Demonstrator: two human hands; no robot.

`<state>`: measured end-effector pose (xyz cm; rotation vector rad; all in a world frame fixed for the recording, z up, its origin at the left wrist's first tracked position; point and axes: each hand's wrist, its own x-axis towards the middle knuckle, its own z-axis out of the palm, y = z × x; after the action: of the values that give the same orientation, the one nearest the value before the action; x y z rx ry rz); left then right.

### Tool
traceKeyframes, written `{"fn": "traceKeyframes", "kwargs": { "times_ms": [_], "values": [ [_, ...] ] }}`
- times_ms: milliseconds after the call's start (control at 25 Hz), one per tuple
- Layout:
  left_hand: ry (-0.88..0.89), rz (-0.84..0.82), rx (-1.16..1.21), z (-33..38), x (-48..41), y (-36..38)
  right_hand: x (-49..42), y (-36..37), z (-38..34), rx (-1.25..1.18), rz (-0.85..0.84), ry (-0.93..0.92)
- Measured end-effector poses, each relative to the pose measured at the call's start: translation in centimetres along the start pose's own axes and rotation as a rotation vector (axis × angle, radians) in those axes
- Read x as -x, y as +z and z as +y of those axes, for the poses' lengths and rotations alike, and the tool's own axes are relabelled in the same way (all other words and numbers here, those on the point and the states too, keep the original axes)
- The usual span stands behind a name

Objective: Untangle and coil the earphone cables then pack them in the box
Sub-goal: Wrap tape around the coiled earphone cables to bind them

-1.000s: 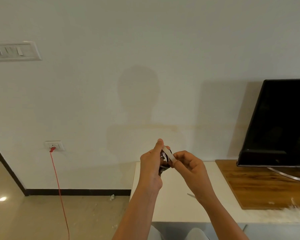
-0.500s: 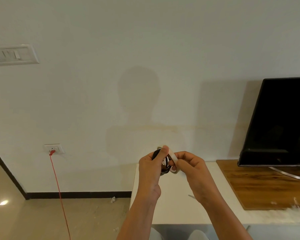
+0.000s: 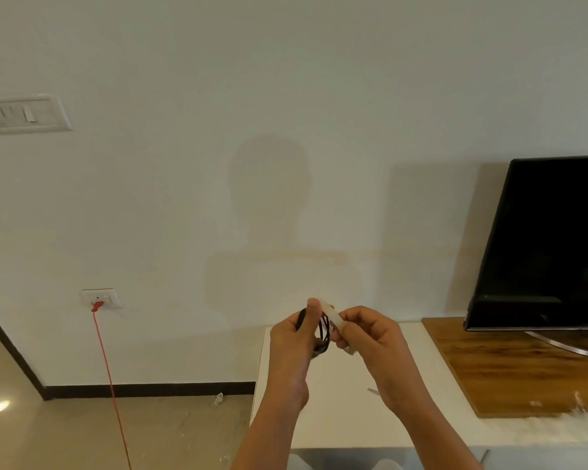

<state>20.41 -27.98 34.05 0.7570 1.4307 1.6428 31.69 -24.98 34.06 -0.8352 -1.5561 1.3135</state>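
I see both forearms rising from the bottom edge, wrists close together in mid-air. My left hand (image 3: 294,339) curls round the black cable coil (image 3: 324,331), thumb upright. My right hand (image 3: 370,335) pinches a pale strip (image 3: 333,315) just beside it.

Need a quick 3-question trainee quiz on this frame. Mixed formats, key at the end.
1. True or false: the left hand grips the looped dark earphone cable.
2. Multiple choice: the right hand pinches A) a pale strip, B) a box, C) a remote.
3. Fill in: the red cord hangs down from the wall ____.
Key: 1 true; 2 A; 3 socket.
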Motion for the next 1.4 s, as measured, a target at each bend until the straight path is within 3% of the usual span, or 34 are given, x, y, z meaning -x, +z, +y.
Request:
{"fn": "traceKeyframes", "kwargs": {
  "times_ms": [80, 240, 520, 720, 1000, 1240, 1400],
  "values": [
    [0.088, -0.063, -0.025, -0.4, 0.3, 0.1, -0.4, 0.2, -0.5, -0.035, -0.001, -0.003],
    [0.117, -0.038, 0.052, -0.4, 0.2, 0.3, -0.8, 0.6, -0.8, -0.075, -0.021, 0.025],
    [-0.108, 0.049, 0.197, 1.1, 0.4, -0.4, 0.1, 0.5, 0.3, 0.003, -0.106, 0.008],
    [-0.263, 0.012, 0.341, 1.7, 0.3, -0.7, 0.5, 0.5, 1.4, 0.034, -0.085, -0.031],
    [-0.047, -0.056, 0.020, -0.1, 0.5, -0.3, -0.4, 1.2, 0.4, 0.004, 0.030, 0.017],
    [-0.065, 0.000, 0.133, 0.8, 0.0, -0.6, -0.2, 1.4, 0.3, 0.010, -0.054, 0.024],
    [-0.077, 0.048, 0.050, 0.4, -0.4, -1.3, 0.3, 0.7, 0.4, -0.017, -0.047, 0.013]
  ]
}}
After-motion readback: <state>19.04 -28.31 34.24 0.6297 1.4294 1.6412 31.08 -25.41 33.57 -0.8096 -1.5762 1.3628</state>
